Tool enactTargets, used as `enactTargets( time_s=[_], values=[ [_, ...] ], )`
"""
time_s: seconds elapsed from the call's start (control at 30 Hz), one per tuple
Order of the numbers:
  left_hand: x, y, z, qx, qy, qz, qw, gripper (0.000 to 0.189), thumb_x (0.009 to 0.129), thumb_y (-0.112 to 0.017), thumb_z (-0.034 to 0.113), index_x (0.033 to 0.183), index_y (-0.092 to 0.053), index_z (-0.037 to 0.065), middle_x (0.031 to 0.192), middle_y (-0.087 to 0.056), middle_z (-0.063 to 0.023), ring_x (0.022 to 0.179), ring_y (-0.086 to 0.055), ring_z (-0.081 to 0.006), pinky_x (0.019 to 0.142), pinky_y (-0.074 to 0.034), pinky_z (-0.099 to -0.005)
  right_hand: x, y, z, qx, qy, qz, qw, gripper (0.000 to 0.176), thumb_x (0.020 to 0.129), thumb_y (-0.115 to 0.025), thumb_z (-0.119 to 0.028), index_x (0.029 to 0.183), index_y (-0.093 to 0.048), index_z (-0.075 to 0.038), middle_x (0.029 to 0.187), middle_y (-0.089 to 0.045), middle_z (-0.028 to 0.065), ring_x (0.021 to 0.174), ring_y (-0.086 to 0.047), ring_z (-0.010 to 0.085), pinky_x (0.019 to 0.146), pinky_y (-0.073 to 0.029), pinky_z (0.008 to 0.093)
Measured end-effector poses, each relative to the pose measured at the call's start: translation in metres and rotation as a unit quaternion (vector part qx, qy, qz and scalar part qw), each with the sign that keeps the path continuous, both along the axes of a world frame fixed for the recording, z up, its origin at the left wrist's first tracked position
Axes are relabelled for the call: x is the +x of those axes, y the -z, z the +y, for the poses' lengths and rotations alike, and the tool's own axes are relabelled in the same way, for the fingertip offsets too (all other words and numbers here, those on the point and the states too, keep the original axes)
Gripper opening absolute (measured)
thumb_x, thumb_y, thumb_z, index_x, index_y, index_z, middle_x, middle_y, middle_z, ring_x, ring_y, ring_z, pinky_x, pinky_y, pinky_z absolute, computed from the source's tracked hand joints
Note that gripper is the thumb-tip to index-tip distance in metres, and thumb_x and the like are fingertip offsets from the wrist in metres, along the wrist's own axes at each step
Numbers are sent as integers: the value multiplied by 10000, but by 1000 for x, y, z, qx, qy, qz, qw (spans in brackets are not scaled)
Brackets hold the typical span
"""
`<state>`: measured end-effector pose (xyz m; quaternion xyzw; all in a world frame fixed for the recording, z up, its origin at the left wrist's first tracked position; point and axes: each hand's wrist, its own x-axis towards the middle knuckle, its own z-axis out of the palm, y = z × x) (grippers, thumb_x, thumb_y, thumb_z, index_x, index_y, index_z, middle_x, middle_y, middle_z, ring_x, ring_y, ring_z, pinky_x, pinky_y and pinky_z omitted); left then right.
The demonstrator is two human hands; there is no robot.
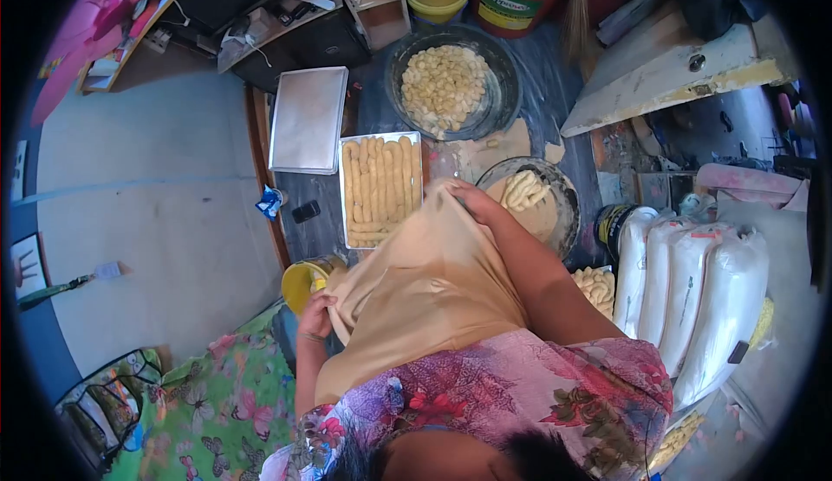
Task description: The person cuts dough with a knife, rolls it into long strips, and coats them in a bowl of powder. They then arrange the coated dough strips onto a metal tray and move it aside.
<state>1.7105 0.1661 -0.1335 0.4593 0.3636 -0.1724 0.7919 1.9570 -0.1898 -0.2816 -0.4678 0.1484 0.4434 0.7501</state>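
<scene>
A tan apron [433, 286] spreads over my lap, its edges pulled out to both sides. My left hand [317, 315] pinches its left edge, beside a yellow bucket [299, 289]. My right hand [468, 199] grips the far edge of the cloth, fingers closed on it. Just beyond the apron lies a white-rimmed tray [421, 156] with rows of long dough sticks [381, 182]. Right of my right hand, a round basin [568, 199] contains pale dough twists [525, 191] and a brown powdery layer.
A dark basin [507, 91] of dough pieces [444, 87] stands at the back. Metal trays [305, 121] are stacked left, with a phone [306, 212] nearby. Large buckets [520, 0] line the far side. White plastic-wrapped packs [693, 290] and an open door [676, 74] are at right.
</scene>
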Motion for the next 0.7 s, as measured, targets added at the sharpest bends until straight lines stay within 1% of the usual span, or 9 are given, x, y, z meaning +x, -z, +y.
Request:
enactTargets(
  time_s=[0.07, 0.13, 0.27, 0.33, 0.4, 0.47, 0.5, 0.6, 0.7],
  values=[
    [6, 13, -21, -86, -22, 51, 995, 300, 745, -581, 63, 1027, -612, -37, 966, -658, -110, 889, -632, -209, 814, -492, -329, 1, -10, 33, 20, -59, 8, 998, 554, 881, -597, -235, 1358, -392, -44, 1233, -524, 101, 1077, -538, 178, 910, -451, 322],
    [25, 5, -45, -52, 60, 73, 994, 280, 755, -569, 63, 1013, -619, -36, 961, -660, -101, 867, -636, -203, 821, -499, -321, -13, -19, 70, 29, -109, -49, 992, 598, 881, -609, -273, 1371, -365, -32, 1239, -516, 99, 1122, -501, 168, 945, -419, 315],
    [33, 45, -31, -16, 288, 59, 956, 316, 789, -551, 69, 1083, -617, -25, 985, -661, -84, 863, -632, -167, 810, -502, -298, -69, -39, 127, 72, -278, -16, 958, 651, 899, -578, -402, 1366, -365, -3, 1285, -485, 95, 1233, -379, 168, 1018, -329, 303],
    [47, 47, -17, -95, 322, 86, 938, 341, 821, -536, 90, 1140, -607, -9, 1003, -661, -68, 856, -628, -142, 774, -499, -279, -97, -15, 148, 74, -419, -154, 892, 653, 913, -504, -495, 1339, -419, -7, 1266, -503, 87, 1186, -427, 169, 997, -350, 308],
    [49, 66, 7, -105, 401, 77, 907, 348, 848, -529, 124, 1165, -602, -1, 1009, -662, -52, 856, -624, -123, 755, -493, -264, -148, 21, 159, 199, -424, 68, 881, 659, 909, -463, -540, 1298, -481, -8, 1226, -542, 80, 1119, -478, 157, 975, -371, 327],
    [49, 91, 23, -69, 518, 35, 852, 341, 861, -535, 158, 1152, -605, -5, 998, -662, -39, 869, -618, -111, 764, -485, -256, -223, 113, 180, 162, -473, 36, 865, 580, 899, -500, -487, 1233, -537, -14, 1245, -559, 90, 1059, -523, 186, 949, -384, 352],
    [48, 115, 35, -21, 615, 102, 782, 351, 857, -569, 212, 1121, -600, -16, 1054, -645, -109, 949, -619, -197, 837, -474, -314, -242, 124, 184, 99, -513, 2, 853, 563, 884, -510, -472, 1218, -549, -20, 1219, -571, 102, 1050, -534, 206, 939, -393, 362],
    [26, 168, 42, 249, 672, -107, 689, 374, 822, -614, 247, 1086, -593, -17, 1119, -595, -206, 1034, -580, -316, 892, -447, -385, -281, 146, 202, -99, -564, -104, 813, 514, 838, -537, -425, 1175, -587, -40, 1143, -605, 136, 1022, -569, 266, 909, -419, 393],
    [-1, 230, 48, 195, 635, -94, 741, 424, 782, -641, 288, 1080, -593, -9, 1178, -530, -273, 1085, -529, -398, 911, -427, -443, -291, 158, 226, -203, -535, -161, 804, 469, 793, -564, -379, 1131, -624, -59, 1067, -639, 171, 995, -604, 325, 879, -445, 424]
  ],
)
